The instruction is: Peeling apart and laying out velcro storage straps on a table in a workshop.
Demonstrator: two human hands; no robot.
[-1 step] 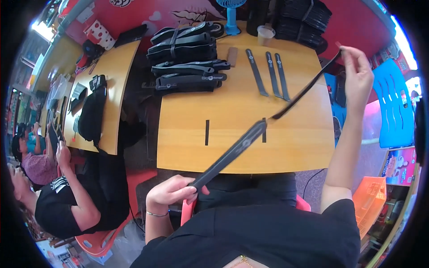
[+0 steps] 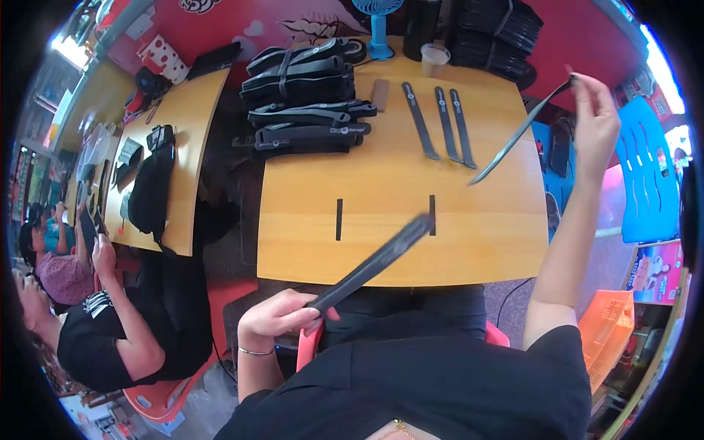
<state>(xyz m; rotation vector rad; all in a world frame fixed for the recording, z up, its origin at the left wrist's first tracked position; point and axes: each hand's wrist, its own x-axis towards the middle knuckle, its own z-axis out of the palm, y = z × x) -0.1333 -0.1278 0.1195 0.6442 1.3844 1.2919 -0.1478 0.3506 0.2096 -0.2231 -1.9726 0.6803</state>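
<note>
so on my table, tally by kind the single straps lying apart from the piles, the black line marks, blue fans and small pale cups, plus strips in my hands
Single straps: 3
Black line marks: 2
Blue fan: 1
Small pale cup: 1
Dark strip in left hand: 1
Thin strip in right hand: 1
Total: 9

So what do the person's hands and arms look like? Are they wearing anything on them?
The left hand and right hand are bare, with no gloves. A thin, shiny bracelet circles the left wrist; none shows on the right. The short sleeves are plain black, leaving both forearms uncovered.
</note>
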